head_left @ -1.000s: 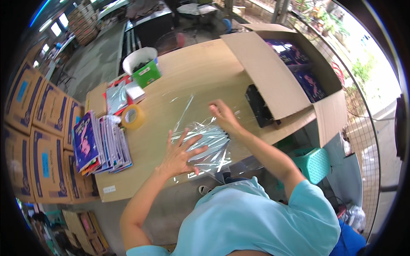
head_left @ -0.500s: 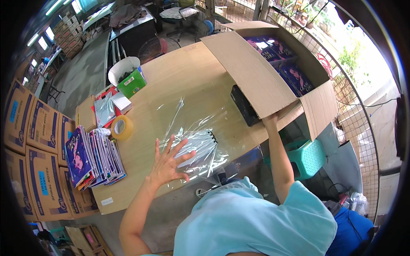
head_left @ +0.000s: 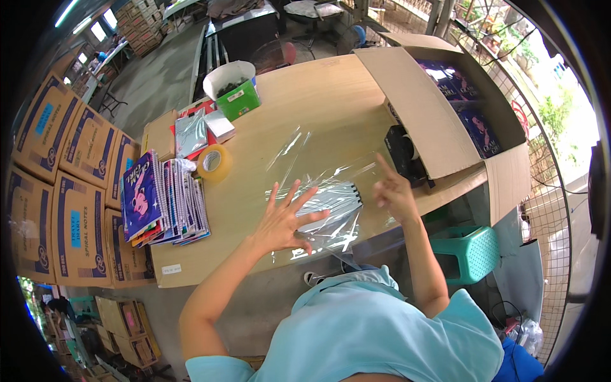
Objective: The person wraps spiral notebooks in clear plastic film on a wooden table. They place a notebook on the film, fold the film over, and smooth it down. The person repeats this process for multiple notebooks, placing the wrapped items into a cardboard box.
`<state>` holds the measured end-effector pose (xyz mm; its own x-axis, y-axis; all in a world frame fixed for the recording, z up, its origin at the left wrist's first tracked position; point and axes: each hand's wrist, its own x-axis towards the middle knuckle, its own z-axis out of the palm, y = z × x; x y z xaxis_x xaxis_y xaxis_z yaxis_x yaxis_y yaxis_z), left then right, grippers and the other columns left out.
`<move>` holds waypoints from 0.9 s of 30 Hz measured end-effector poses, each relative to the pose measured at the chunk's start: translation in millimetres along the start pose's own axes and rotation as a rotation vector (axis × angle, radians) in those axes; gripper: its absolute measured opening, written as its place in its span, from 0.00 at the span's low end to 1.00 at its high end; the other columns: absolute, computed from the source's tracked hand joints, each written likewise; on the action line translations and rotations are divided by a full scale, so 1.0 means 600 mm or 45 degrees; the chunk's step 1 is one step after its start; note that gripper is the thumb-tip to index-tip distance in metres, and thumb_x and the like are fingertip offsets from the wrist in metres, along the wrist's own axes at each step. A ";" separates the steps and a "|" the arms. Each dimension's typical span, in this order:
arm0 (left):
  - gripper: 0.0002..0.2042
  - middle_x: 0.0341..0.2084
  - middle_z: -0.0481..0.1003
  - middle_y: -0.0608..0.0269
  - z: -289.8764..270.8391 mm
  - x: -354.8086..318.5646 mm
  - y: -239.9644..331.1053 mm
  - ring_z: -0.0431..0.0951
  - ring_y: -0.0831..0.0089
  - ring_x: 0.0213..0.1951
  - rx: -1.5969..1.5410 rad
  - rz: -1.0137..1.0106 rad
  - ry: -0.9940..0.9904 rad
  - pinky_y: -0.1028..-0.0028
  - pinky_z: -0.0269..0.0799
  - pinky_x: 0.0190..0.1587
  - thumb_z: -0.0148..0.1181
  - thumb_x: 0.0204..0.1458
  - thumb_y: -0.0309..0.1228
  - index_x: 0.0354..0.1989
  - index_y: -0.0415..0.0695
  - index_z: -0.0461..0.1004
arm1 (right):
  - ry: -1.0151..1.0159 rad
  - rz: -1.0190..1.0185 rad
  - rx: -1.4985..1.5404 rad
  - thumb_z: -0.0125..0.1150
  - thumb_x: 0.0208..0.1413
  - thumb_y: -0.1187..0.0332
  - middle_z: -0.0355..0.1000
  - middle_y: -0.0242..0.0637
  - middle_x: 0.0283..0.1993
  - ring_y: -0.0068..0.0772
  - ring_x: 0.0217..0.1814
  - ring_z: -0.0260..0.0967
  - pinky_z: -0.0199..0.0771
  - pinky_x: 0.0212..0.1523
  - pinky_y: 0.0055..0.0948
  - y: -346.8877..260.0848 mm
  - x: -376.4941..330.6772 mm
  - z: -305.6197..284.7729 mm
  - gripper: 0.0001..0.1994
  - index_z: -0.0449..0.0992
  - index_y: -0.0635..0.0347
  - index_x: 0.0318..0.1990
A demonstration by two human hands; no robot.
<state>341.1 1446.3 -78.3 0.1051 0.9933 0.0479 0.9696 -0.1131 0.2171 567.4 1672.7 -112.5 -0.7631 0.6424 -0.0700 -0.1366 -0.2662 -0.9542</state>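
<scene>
A spiral notebook (head_left: pixel 332 198) lies on the table, pale side up and black coil at its right, loosely covered by shiny clear plastic film (head_left: pixel 340 235). Over the film's left part rests my left hand (head_left: pixel 283 219), fingers spread wide. My right hand (head_left: pixel 394 194) is raised just right of the notebook, index finger stretched out and the others partly bent. Nothing shows clearly in it; whether a bit of tape clings to the fingertip I cannot tell. Beyond it stands a black tape dispenser (head_left: pixel 402 153), partly hidden under a carton flap.
An open carton (head_left: pixel 423 111) of purple notebooks fills the table's right end. At left stand a stack of spiral notebooks (head_left: pixel 181 197), a yellow tape roll (head_left: pixel 214 162) and a green box (head_left: pixel 238 100). Stacked cartons (head_left: pixel 79 223) flank the table; a teal stool (head_left: pixel 474 254) stands at right.
My right hand has come out from beneath the carton flap by the dispenser and moved left towards the notebook. My left hand stays spread on the film. The whole view has shifted.
</scene>
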 end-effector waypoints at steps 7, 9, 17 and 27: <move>0.47 0.72 0.46 0.66 -0.009 0.006 0.007 0.37 0.48 0.72 0.110 0.002 -0.026 0.35 0.28 0.67 0.60 0.23 0.72 0.62 0.79 0.63 | -0.519 -0.182 -1.471 0.68 0.47 0.68 0.74 0.48 0.24 0.43 0.26 0.74 0.74 0.30 0.38 -0.057 0.065 0.198 0.51 0.36 0.57 0.73; 0.41 0.71 0.47 0.65 -0.011 0.004 0.012 0.38 0.48 0.72 0.089 -0.032 0.025 0.35 0.29 0.66 0.62 0.29 0.68 0.60 0.78 0.66 | -0.453 -0.062 -1.887 0.71 0.45 0.63 0.74 0.50 0.26 0.47 0.27 0.74 0.73 0.29 0.41 -0.066 0.072 0.210 0.54 0.35 0.58 0.72; 0.22 0.65 0.60 0.55 -0.008 0.052 0.109 0.49 0.53 0.70 -0.557 -0.216 0.867 0.42 0.39 0.67 0.67 0.49 0.41 0.54 0.60 0.74 | -0.217 -0.243 -0.870 0.81 0.27 0.49 0.72 0.45 0.41 0.39 0.46 0.72 0.72 0.44 0.38 -0.075 0.013 0.019 0.59 0.53 0.61 0.68; 0.29 0.60 0.61 0.49 -0.116 0.058 0.060 0.60 0.64 0.64 -1.625 -0.679 0.995 0.63 0.61 0.60 0.69 0.45 0.33 0.58 0.45 0.67 | -0.402 -0.753 -1.271 0.84 0.18 0.59 0.38 0.52 0.74 0.65 0.75 0.34 0.43 0.70 0.61 0.036 -0.067 0.040 0.61 0.52 0.47 0.67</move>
<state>364.3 1475.3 -0.8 -0.6963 0.7130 0.0822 -0.0005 -0.1151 0.9934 579.9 1624.2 -123.2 -0.8876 0.2358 0.3957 -0.0746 0.7741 -0.6287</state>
